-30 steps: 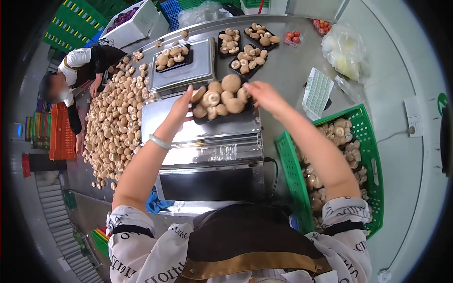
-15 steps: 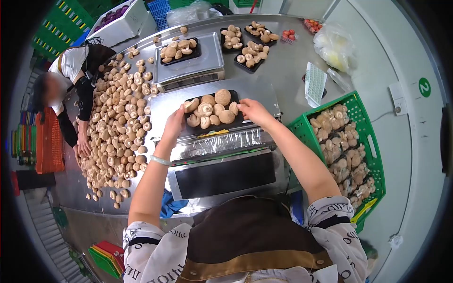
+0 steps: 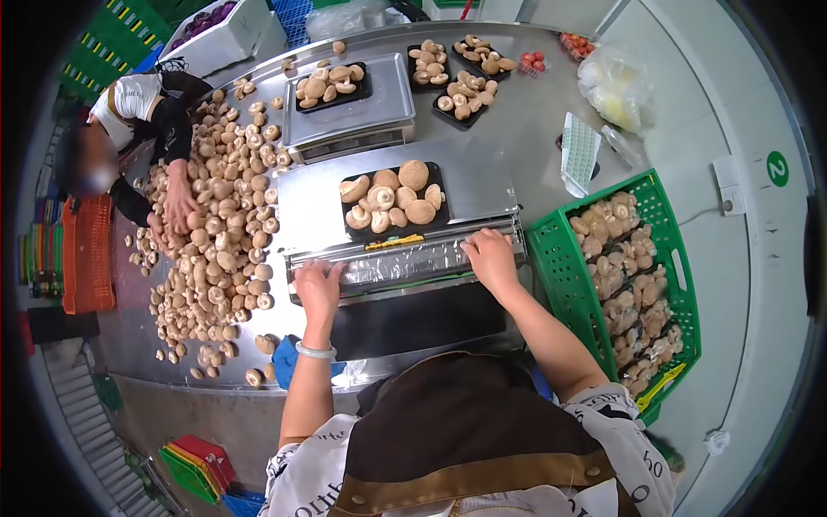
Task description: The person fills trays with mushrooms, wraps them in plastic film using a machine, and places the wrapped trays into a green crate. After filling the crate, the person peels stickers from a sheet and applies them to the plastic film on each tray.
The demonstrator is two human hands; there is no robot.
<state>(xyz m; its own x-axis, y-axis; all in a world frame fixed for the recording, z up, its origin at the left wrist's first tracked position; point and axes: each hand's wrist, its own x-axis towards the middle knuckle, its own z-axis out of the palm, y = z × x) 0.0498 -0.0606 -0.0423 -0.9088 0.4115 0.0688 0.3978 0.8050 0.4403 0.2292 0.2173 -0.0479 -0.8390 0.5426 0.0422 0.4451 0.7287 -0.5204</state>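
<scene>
A black tray (image 3: pixel 438 170) of shiitake mushrooms (image 3: pixel 380 197) rests on the steel top of the wrapping machine (image 3: pixel 482 185), just beyond my hands. In front of it lies a strip of clear plastic film (image 3: pixel 401 264), with a yellow piece (image 3: pixel 394 242) along its far edge. My left hand (image 3: pixel 318 291) is closed at the film's left end, thumb and fingers pinched together. At the right end my right hand (image 3: pixel 494 260) pinches the film too, fingers bent over its edge. The exact grip of the fingertips is partly hidden.
A large mushroom pile (image 3: pixel 215 224) covers the left, where a co-worker's hands (image 3: pixel 178 202) reach in. Ahead stand a scale (image 3: pixel 349 108) with a filled tray and more filled trays (image 3: pixel 465 95). A green crate (image 3: pixel 594 319) of wrapped packs stands right; a blue cloth (image 3: pixel 289 362) lies front left.
Both my hands have let go of the mushroom tray and come back toward me to the film. The tray stays on the machine top. The co-worker's hands have shifted over the pile.
</scene>
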